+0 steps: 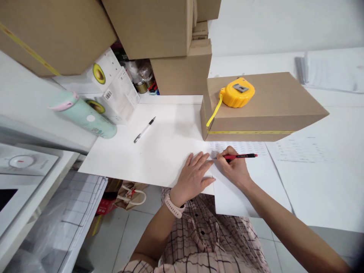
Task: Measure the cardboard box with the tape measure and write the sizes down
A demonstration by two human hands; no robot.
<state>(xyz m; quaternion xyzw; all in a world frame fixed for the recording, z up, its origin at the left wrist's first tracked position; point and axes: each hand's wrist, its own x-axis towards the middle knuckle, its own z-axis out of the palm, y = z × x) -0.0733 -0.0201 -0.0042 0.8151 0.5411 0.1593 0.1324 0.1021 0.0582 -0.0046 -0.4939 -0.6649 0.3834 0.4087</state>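
Red and black, the pen (244, 156) slants out to the right from the right hand (234, 167), whose grip is closed in a pinch around the barrel close to its tip. That tip sits at the left edge of the printed sheet (247, 193), which lies on the bench (167, 151) just in front of the near side of the cardboard box (256, 125). The left hand (195, 174) lies flat, its fingers a little spread and its grip holding nothing; its fingertips reach the sheet's left edge, though whether they press on the paper I cannot tell.

To write neatly here, it would help to pin that edge firmly with the left fingers, clear of the nib, and let the right forearm rest. Light, short strokes suit a margin so close to the border. The box, with the yellow tape measure (238, 93) on top, is best left unbumped.
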